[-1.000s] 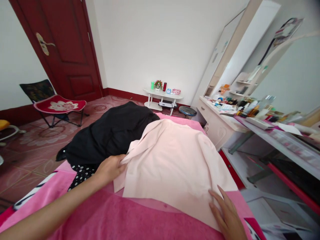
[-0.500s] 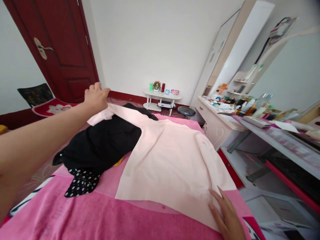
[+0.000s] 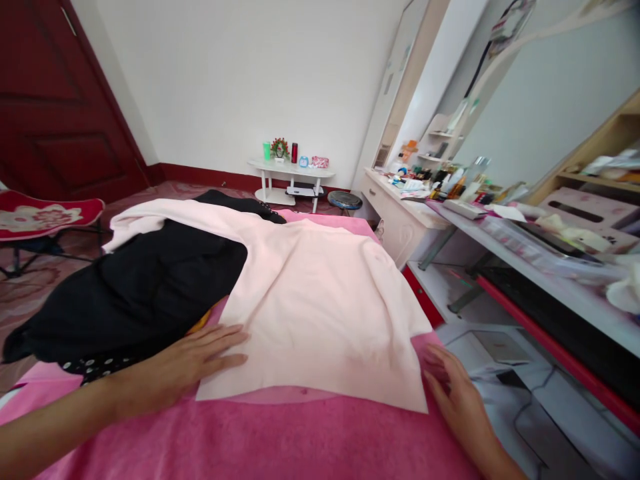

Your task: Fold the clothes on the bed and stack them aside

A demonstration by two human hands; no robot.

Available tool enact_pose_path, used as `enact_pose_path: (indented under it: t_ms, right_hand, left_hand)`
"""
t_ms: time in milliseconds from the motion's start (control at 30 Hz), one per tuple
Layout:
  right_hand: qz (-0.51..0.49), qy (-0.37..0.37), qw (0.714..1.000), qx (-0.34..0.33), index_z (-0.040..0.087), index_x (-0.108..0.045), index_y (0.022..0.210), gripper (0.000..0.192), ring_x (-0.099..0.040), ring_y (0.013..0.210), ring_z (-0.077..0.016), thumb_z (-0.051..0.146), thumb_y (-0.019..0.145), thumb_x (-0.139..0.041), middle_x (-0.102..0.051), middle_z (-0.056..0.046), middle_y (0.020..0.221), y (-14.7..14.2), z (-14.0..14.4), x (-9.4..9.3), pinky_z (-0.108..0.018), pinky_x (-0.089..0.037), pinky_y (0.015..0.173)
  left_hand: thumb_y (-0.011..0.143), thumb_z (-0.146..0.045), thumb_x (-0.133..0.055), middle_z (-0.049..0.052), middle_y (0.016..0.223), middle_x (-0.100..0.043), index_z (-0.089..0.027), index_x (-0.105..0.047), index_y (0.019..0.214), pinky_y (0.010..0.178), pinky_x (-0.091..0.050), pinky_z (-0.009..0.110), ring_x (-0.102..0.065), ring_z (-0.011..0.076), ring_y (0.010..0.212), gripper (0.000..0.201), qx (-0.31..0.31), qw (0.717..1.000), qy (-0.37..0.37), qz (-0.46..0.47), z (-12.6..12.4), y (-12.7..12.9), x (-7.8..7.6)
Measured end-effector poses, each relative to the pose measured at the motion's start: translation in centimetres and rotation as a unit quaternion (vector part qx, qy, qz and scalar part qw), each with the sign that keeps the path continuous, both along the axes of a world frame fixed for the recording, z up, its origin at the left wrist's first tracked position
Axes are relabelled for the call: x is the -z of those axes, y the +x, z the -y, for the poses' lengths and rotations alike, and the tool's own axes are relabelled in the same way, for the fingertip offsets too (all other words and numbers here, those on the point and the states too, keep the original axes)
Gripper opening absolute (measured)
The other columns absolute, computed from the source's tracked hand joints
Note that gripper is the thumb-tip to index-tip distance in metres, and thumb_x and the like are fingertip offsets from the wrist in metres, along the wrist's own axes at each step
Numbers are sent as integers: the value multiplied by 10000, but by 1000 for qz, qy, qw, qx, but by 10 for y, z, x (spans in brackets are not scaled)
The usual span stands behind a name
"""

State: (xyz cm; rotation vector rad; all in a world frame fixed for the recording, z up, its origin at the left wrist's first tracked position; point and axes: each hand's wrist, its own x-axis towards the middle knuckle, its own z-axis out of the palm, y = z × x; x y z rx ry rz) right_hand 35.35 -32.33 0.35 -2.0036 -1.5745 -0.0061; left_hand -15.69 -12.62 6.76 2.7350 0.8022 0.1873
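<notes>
One pink top (image 3: 315,313) lies partly under the left hand (image 3: 207,355).

From eight o'clock the left forearm (image 3: 75,417) slanted inward, the left hand (image 3: 215,350) flat, palm down, fingers pointing toward two o'clock. At four o'clock the right hand (image 3: 453,383) was loosely bent, its fingertips aimed at eleven o'clock, thumb apart from the fingers.

No legible txt, nos., brand labels or signs in view.
</notes>
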Motion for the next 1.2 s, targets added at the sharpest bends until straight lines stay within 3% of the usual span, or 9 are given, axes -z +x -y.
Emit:
enact_pose_path:
  t_ms: [233,400,500,633,767,900,967,1033,1200]
  right_hand:
    - [-134,-33,978,154,88,-327,1384,754,-657,715,-200,406,747,-575,-598,-174,1189,22,-70,-7,-366,-536,737]
    - [-40,-196,968,152,93,-649,1057,387,-657,646,-212,316,743,-606,-696,-81,743,19,-114,-39,-317,-518,605]
    - [66,-253,957,129,107,-710,866,229,-675,735,-249,252,696,-661,-698,-104,739,25,-142,-77,-347,-504,672]
    - [163,-185,955,162,87,-680,1058,334,-549,1119,-386,251,825,-505,-640,-233,1078,42,-188,-135,-513,-396,846]
    - [261,-81,948,166,-28,-650,1049,566,-497,1147,-417,288,906,-202,-605,-262,1092,50,-231,-194,-548,-360,819]
    - [236,65,965,97,70,-547,1214,408,-499,1177,-326,261,900,-370,-514,-211,1267,21,-265,-236,-533,-378,935]
    - [213,116,970,4,98,-444,1300,451,-485,1189,-263,211,865,-474,-438,-178,1357,-8,-276,-237,-484,-390,988]
    - [218,87,968,-84,87,-372,1352,546,-451,1232,-242,189,835,-514,-380,-146,1416,-37,-273,-220,-417,-386,1013]
    - [233,-169,919,-268,205,-540,1273,580,-458,1257,-193,8,741,-421,-502,-47,1369,-65,-192,-137,-316,-338,1071]
  left_hand:
    - [740,-93,-503,-31,1400,-474,-413,-521,1283,1077,-349,417,-446,244,1281,630,27,996,-85,-2,-13,9,12]
    - [628,-52,-532,-31,1399,-476,-395,-509,1295,1072,-363,377,-453,234,1274,750,8,999,-46,1,-10,8,27]
    - [599,-40,-535,-33,1411,-460,-388,-492,1306,1081,-347,372,-430,219,1291,789,6,999,-38,1,-8,6,30]
    - [600,-62,-564,-22,1407,-463,-369,-492,1303,1083,-337,371,-425,217,1289,771,1,999,-34,2,-6,6,29]
    - [611,-82,-587,-6,1384,-487,-344,-523,1270,1063,-362,360,-455,223,1259,712,-6,999,-27,16,-4,9,30]
    - [583,-59,-596,8,1366,-499,-322,-528,1261,1053,-377,359,-458,230,1250,730,-19,999,-30,20,-1,12,30]
    - [565,-20,-570,3,1377,-489,-324,-519,1271,1064,-367,363,-443,227,1266,770,-25,999,-30,16,0,11,30]
    - [550,12,-544,-8,1397,-469,-331,-504,1288,1076,-356,368,-424,224,1285,815,-26,999,-33,15,1,9,31]
    - [592,33,-527,-34,1429,-436,-363,-470,1322,1100,-331,370,-393,217,1317,833,-8,998,-43,37,1,4,31]
